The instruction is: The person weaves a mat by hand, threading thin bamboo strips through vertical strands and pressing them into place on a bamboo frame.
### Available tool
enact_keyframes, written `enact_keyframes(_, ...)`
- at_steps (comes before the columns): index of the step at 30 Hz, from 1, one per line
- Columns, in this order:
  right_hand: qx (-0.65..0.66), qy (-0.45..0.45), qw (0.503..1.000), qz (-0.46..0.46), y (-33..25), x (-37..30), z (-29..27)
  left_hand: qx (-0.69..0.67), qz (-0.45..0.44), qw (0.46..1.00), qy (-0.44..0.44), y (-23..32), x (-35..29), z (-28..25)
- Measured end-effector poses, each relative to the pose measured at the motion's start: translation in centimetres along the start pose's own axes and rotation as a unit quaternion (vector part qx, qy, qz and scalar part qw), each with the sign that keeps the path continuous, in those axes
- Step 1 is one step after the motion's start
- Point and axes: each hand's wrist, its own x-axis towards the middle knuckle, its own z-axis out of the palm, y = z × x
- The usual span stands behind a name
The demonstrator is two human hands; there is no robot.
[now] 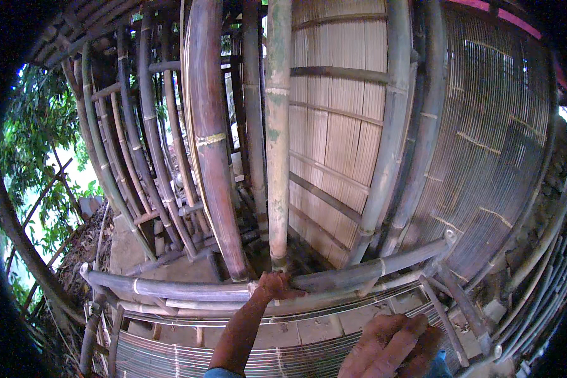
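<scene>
My left hand (274, 286) reaches forward and is closed over the horizontal bamboo rail (195, 288), right at the foot of an upright pale bamboo pole (278, 157). A thicker brown bamboo pole (215, 145) stands just left of it. Nearer to me, at the lower right, my right hand (390, 346) is raised in front of the slatted bamboo bench (164, 356). Its fingers are curled together, and whatever they may hold is hidden. The rail seems to form the bench's back.
A bamboo lattice (132, 145) rises at the left, with green leaves (41, 126) beyond. Behind the poles stands a pale slatted panel (337, 120). A woven bamboo screen (479, 145) hangs at the right, above a stack of bamboo poles (542, 302).
</scene>
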Motion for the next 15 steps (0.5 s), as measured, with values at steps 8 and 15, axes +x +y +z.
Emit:
enact_keyframes(8,0.027,-0.089,0.995,0.047,-0.6,-0.5,-0.5,-0.019,0.003,1.0,-0.001,-0.7,0.1,0.1)
enact_keyframes(15,0.069,-0.214,0.865,0.448,-3.4,1.5,-4.4,-0.039,-0.001,0.999,-0.036,-0.1,-0.3,1.1)
